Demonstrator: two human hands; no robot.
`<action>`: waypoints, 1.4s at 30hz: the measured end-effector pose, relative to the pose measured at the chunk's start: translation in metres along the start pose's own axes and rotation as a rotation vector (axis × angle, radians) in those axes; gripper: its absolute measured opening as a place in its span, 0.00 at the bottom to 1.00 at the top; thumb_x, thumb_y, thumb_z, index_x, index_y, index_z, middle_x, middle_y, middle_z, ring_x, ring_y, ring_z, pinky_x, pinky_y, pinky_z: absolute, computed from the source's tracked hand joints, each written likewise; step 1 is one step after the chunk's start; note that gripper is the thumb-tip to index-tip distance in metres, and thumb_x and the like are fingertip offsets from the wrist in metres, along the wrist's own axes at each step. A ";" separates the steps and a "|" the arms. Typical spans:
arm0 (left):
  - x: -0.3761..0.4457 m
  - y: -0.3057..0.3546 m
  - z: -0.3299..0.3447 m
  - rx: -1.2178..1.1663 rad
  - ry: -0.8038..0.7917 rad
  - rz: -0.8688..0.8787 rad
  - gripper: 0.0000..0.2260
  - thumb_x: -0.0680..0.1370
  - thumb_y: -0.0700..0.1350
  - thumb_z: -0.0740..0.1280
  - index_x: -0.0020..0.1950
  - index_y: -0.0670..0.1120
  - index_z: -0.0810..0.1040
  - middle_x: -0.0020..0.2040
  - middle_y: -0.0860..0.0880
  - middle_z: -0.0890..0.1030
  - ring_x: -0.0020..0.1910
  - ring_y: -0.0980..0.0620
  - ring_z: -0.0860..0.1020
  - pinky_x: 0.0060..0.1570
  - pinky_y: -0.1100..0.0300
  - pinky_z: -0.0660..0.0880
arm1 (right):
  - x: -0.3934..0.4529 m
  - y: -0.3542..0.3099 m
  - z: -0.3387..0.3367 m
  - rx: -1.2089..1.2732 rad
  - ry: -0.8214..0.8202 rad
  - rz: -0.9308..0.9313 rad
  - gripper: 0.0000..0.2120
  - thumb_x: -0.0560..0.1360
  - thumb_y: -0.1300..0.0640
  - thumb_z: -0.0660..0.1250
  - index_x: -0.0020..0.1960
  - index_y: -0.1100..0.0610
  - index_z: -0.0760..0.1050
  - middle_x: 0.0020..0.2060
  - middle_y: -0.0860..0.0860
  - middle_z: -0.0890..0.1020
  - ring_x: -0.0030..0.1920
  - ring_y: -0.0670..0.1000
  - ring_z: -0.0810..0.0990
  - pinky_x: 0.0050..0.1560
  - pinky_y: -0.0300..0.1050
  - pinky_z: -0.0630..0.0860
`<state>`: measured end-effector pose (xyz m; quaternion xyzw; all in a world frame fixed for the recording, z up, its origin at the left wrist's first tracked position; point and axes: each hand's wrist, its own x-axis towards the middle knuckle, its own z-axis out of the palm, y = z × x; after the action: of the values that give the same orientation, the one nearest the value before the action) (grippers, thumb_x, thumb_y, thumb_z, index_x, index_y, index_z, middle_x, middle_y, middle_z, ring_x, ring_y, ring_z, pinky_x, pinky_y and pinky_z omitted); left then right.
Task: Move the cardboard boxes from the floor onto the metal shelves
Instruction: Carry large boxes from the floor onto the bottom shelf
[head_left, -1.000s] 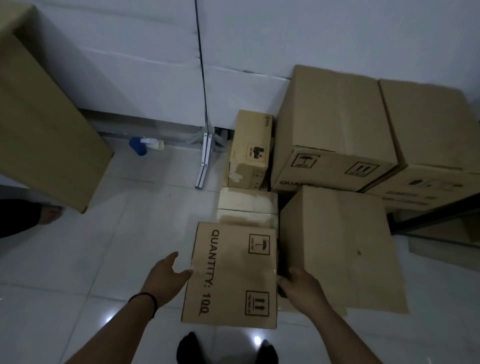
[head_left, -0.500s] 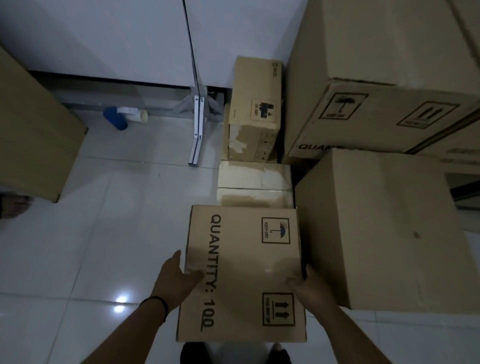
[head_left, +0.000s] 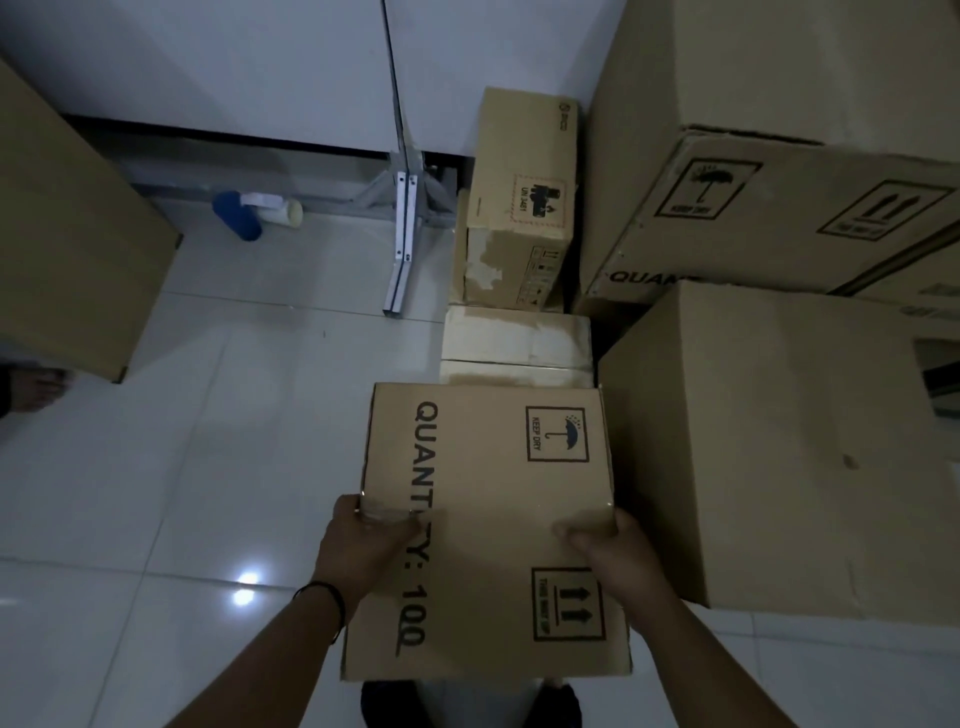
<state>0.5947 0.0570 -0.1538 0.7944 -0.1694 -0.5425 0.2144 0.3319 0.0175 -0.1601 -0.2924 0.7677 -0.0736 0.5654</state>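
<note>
I have my left hand (head_left: 358, 545) clamped on the left edge of the printed cardboard box (head_left: 488, 525), thumb lying over the top face and covering part of the "QUANTITY: 100" lettering, the other fingers hidden down the side. My right hand (head_left: 618, 556) grips the opposite edge the same way, thumb on top, just above the "this way up" arrows. A black band (head_left: 324, 597) circles my left wrist. The box sits directly in front of me, over my feet; I cannot tell whether it rests on the white tiled floor (head_left: 156, 467) or is raised off it.

Its right side is close against a large plain box (head_left: 779, 441). At its far edge lies a pale flat carton (head_left: 514, 345), and beyond that a small upright carton (head_left: 522, 202) with a red-framed label. Far right stands a big box (head_left: 753, 171) printed with umbrella and arrow marks. To the left, a tall box (head_left: 67, 234) fills the edge of view. Against the far wall lie a blue and white fitting (head_left: 249, 213) and a metal bracket foot (head_left: 402, 239).
</note>
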 end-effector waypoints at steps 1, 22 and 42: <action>-0.010 0.006 -0.003 -0.013 0.018 0.016 0.25 0.68 0.48 0.78 0.58 0.49 0.68 0.51 0.49 0.77 0.47 0.52 0.77 0.44 0.56 0.77 | -0.010 -0.006 -0.003 0.001 0.007 -0.021 0.32 0.70 0.50 0.75 0.70 0.53 0.68 0.55 0.49 0.77 0.55 0.51 0.75 0.55 0.46 0.73; -0.271 0.212 -0.127 -0.155 -0.003 0.497 0.32 0.59 0.55 0.81 0.59 0.51 0.73 0.51 0.51 0.82 0.47 0.50 0.82 0.46 0.50 0.81 | -0.303 -0.177 -0.133 0.120 0.156 -0.575 0.15 0.69 0.52 0.77 0.50 0.46 0.73 0.45 0.41 0.80 0.45 0.41 0.78 0.40 0.36 0.74; -0.335 0.257 -0.028 -0.432 -0.339 0.752 0.40 0.60 0.54 0.82 0.67 0.50 0.67 0.60 0.50 0.79 0.56 0.50 0.80 0.59 0.48 0.76 | -0.437 -0.212 -0.255 -0.173 0.724 -0.605 0.25 0.67 0.43 0.75 0.59 0.50 0.71 0.49 0.47 0.77 0.47 0.48 0.76 0.40 0.44 0.73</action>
<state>0.4927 0.0104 0.2540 0.5149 -0.3615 -0.5723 0.5260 0.2603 0.0215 0.3837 -0.5043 0.7989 -0.2679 0.1886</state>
